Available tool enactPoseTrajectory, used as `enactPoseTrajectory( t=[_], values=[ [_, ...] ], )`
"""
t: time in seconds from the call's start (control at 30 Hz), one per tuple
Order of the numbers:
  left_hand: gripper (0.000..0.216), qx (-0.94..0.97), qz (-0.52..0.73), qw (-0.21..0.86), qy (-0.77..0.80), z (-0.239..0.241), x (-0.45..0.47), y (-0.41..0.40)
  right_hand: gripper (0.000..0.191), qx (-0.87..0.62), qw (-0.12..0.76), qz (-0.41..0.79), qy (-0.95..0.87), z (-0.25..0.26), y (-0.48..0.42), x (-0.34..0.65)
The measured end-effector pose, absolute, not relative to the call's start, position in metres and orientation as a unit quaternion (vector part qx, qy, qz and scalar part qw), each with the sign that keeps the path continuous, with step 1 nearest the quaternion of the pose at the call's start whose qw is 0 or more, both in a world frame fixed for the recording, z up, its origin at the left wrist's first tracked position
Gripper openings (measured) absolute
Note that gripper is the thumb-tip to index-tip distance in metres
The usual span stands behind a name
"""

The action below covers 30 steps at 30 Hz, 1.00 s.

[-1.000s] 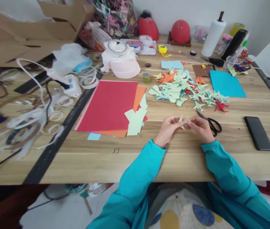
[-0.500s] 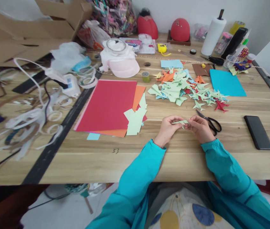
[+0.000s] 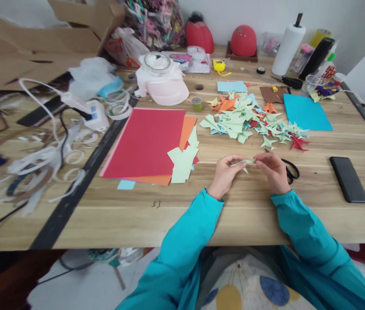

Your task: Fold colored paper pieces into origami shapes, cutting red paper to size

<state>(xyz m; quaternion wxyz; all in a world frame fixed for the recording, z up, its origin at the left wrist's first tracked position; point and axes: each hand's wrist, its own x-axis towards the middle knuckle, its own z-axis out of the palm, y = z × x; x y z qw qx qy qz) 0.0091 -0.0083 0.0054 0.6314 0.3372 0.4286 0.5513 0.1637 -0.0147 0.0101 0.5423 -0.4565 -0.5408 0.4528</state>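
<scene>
Between my two hands is a small pale green folded paper piece, with a pointed tip hanging down. My left hand pinches its left end between thumb and fingers. The fingertips of my right hand are closed on its right end. Black-handled scissors lie on the table just right of my right hand, which partly covers them. Beyond my hands is a heap of folded paper cranes, mostly pale green with some orange, blue and red. Loose pale green paper strips lie to the left.
Red and orange paper sheets lie left of my hands. A black phone rests at the right. Bright blue paper is behind the scissors. White tape strips and cables clutter the left; a spool stands near the heap.
My right hand has shifted slightly left and its fingers have risen, now covering more of the scissors. The folded paper has turned a little between my fingers.
</scene>
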Motion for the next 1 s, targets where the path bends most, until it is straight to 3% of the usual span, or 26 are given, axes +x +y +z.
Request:
enactPoseTrajectory(
  t=[0.3,1.0],
  values=[
    [0.027,0.322,0.531,0.650,0.438,0.0081,0.0100,-0.0098,0.021,-0.485,0.475,0.380,-0.628,0.0055,-0.0125,0.1651],
    [0.022,0.383,0.535,0.598,0.458,0.0054,0.0089,-0.0091,0.014,-0.481,0.432,0.199,-0.737,0.0081,-0.0148,0.1667]
  ],
)
